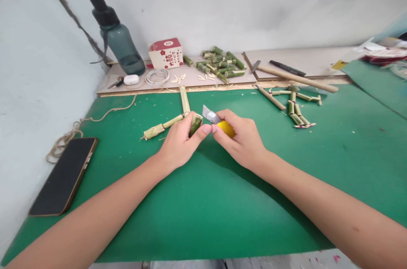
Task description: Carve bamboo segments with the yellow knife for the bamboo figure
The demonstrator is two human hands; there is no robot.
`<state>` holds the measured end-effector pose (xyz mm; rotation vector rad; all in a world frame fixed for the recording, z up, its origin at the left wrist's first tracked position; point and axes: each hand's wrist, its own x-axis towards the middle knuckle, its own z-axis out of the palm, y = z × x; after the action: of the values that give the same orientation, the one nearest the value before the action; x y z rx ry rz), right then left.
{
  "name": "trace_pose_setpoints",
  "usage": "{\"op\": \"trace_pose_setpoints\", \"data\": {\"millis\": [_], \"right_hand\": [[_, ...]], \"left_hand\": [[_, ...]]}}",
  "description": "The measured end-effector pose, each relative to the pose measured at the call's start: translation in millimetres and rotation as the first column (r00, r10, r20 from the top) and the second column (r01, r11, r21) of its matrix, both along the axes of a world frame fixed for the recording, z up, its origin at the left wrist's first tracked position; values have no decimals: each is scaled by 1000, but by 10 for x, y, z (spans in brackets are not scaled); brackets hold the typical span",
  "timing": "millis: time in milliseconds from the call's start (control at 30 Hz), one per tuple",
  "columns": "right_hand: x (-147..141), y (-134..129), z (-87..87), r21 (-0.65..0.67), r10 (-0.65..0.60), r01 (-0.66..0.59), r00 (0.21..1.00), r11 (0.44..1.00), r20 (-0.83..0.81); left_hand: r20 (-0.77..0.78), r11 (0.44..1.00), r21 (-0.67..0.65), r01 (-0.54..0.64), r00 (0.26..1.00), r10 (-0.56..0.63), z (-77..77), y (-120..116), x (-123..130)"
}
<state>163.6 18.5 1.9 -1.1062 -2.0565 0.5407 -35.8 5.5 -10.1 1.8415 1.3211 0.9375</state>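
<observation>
A short green bamboo piece (pixel 195 123) is gripped in my left hand (pixel 180 140), its cut end facing up. My right hand (pixel 240 137) is closed around a yellow utility knife (pixel 226 128). The knife's blade (pixel 208 113) is out and points up and left, close to the bamboo's end. My two thumbs nearly meet between the pieces. Just beyond my left hand lie jointed bamboo sticks (pixel 154 131), partly hidden by the hand. To the right lies a small jointed bamboo figure (pixel 293 106).
On the back ledge stand a water bottle (pixel 122 46), a small box (pixel 166 54) and a pile of bamboo pieces (pixel 222 63). A hammer (pixel 292 76), a marker (pixel 287 67) and a wooden-handled tool (pixel 271 97) lie right. A phone (pixel 63 176) and twine (pixel 65 142) lie left.
</observation>
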Motion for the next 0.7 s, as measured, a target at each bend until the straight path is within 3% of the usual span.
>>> {"op": "trace_pose_setpoints", "data": {"millis": [167,433,700], "right_hand": [[15,22,12,49,-23,27,996,998,-86],[-5,-2,-80,84,56,-53,998,995,-34],[14,4,-89,144,32,-27,999,989,-36]], "left_hand": [[-87,999,10,34,996,-33,27,-25,21],[-196,1000,4,21,980,-20,36,-18,67],[-360,997,53,48,933,-26,29,-35,74]]}}
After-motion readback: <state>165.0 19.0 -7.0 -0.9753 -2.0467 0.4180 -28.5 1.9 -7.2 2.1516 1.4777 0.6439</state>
